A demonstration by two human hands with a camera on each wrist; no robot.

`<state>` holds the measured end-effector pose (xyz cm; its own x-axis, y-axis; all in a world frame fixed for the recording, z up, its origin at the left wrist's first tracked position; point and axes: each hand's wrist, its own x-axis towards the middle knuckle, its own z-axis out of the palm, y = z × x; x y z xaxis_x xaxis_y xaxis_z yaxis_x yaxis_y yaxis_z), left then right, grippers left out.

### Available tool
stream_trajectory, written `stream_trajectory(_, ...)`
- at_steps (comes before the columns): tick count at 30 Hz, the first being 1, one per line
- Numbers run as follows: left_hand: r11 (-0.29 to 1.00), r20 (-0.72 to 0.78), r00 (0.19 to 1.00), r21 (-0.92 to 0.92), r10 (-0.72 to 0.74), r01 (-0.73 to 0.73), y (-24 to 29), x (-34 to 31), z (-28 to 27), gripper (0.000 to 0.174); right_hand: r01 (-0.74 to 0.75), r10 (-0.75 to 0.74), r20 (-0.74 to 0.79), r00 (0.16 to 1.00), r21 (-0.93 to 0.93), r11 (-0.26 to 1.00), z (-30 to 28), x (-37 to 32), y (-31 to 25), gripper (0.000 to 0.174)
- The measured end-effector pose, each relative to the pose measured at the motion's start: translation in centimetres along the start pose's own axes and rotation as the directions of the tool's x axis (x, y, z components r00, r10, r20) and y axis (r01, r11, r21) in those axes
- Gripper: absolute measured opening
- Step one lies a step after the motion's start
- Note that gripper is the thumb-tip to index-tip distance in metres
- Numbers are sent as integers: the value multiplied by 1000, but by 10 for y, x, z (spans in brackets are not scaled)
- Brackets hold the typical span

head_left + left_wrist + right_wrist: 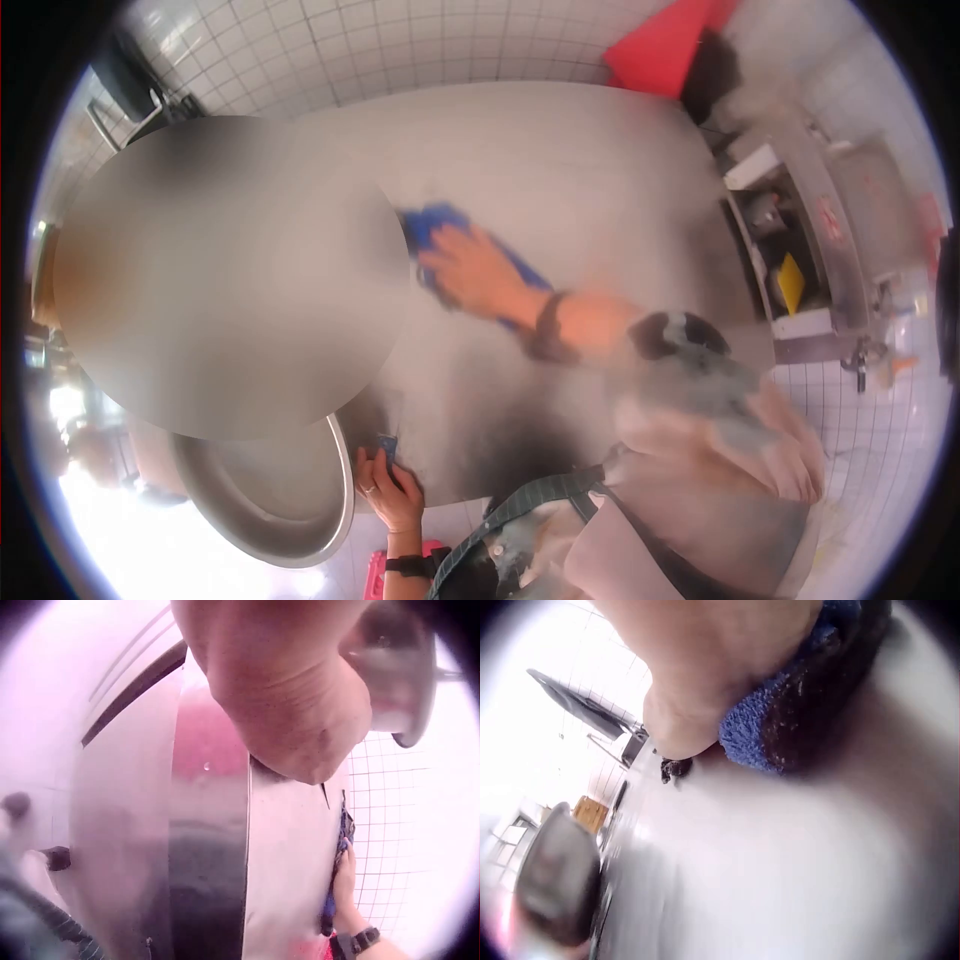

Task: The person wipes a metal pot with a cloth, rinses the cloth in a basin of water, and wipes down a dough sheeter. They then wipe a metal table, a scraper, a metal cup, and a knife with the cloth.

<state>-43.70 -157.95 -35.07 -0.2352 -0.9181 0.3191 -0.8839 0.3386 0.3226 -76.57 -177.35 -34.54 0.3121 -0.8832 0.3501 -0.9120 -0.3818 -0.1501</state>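
Note:
A blue cloth lies on the grey metal surface, and the right hand presses on it with fingers extended. The right wrist view shows the fuzzy blue cloth with a dark, dirty part beneath the hand. At the near edge of the surface, the left hand rests with its fingers over the edge, beside a small blue item. Whether it grips that item is unclear. In the left wrist view the left hand hides its own fingertips.
A large metal bowl stands at the near left, partly covered by a blurred round area. At the right is an open compartment with a yellow item. A red object stands at the back by the tiled wall.

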Motion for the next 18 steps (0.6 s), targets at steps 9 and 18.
stream_trajectory(9,1000,-34,999,-17,-20,20,-3,-3,8,34,218,-341,277,898,393,893,-73,-201,-167,42)
stream_trajectory(18,996,28,997,-39,-78,79,28,-15,11,28,491,-638,154,754,513,704,-57,-152,-115,39)
